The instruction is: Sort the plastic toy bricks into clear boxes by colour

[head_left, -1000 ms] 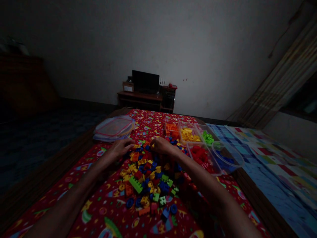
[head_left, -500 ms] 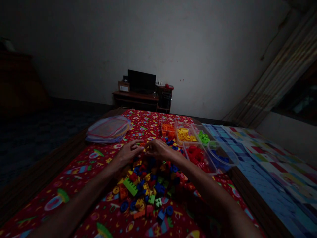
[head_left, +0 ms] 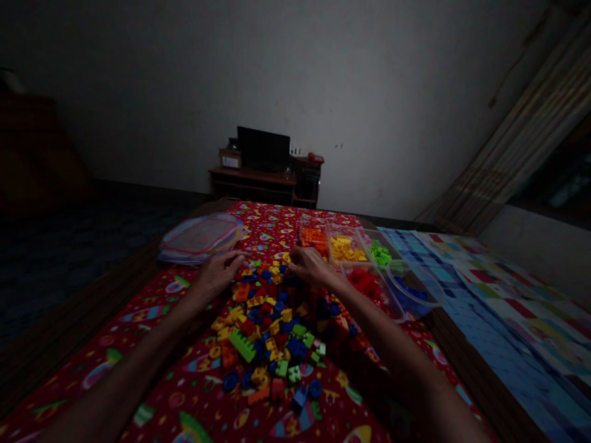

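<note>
A loose pile of toy building blocks [head_left: 272,326] in yellow, blue, red, green and orange lies on the red patterned cloth. My left hand [head_left: 216,274] is over the pile's far left edge, thumb and fingers apart, with nothing in it. Across from it, my right hand [head_left: 310,266] is above the far right part, fingers curled together. A yellow block [head_left: 287,258] shows right at its fingertips; whether they grip it I cannot tell. Beyond the right hand stand clear tubs of orange blocks [head_left: 314,237], yellow blocks [head_left: 345,248], green blocks [head_left: 380,253], red blocks [head_left: 364,282] and blue blocks [head_left: 409,289].
Stacked clear lids [head_left: 202,237] lie at the cloth's far left. The red cloth [head_left: 152,344] covers a low table with dark wooden edges. A blue bedspread [head_left: 475,344] lies to the right. A desk [head_left: 252,177] with a monitor [head_left: 263,149] stands by the wall.
My hands, close together over the pile before, have drawn apart. The left moved left and its fingers spread; the right moved slightly right and away from me, uncovering the pile's far end.
</note>
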Demonstrator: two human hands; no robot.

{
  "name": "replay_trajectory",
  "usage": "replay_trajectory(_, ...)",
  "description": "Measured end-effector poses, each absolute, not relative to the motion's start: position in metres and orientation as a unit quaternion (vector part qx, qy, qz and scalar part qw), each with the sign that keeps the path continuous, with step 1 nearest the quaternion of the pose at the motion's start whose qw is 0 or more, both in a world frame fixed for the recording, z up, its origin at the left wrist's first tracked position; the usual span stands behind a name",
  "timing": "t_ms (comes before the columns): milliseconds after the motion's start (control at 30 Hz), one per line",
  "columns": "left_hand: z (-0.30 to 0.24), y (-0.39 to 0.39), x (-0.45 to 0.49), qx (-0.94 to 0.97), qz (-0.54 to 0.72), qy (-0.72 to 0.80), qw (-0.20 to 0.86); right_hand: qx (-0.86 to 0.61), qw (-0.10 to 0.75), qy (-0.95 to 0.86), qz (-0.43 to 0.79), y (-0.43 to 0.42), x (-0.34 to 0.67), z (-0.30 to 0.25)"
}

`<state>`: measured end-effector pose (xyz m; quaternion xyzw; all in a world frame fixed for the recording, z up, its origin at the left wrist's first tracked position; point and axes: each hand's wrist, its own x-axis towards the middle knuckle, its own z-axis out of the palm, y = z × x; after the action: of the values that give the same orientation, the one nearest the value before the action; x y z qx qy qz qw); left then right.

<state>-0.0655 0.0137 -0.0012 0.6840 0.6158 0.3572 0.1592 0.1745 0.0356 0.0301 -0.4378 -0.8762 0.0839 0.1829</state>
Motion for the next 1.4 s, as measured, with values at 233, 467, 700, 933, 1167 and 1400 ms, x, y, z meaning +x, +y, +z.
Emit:
replay_trajectory(233,-0.032,0.033,-0.091,0.687,0.333,0.635,0.120,-0.352,0.067,-0.932,0.056,0.031,0.150,0.019)
replay_trajectory(467,-0.066,0.031,-0.078,0.719,0.312,0.606,0.136,-0.371,0.191,-0.906,0.068,0.058,0.192,0.028)
replay_trajectory(700,-0.073,0.031,-0.062,0.739,0.309,0.579,0.150,-0.570,0.148,-0.807,-0.049,0.104,0.275,0.040)
replay_trajectory(933,-0.069,0.024,-0.054,0.750,0.311,0.558,0.173,-0.591,0.137,-0.791,-0.077,0.095,0.283,0.035)
replay_trajectory(1167,-0.062,0.025,-0.055,0.750,0.328,0.548,0.172,-0.442,0.095,-0.892,0.032,0.049,0.204,0.026)
replay_trajectory(1400,-0.060,0.025,-0.054,0.757,0.329,0.539,0.167,-0.439,0.087,-0.890,0.088,0.037,0.194,0.022)
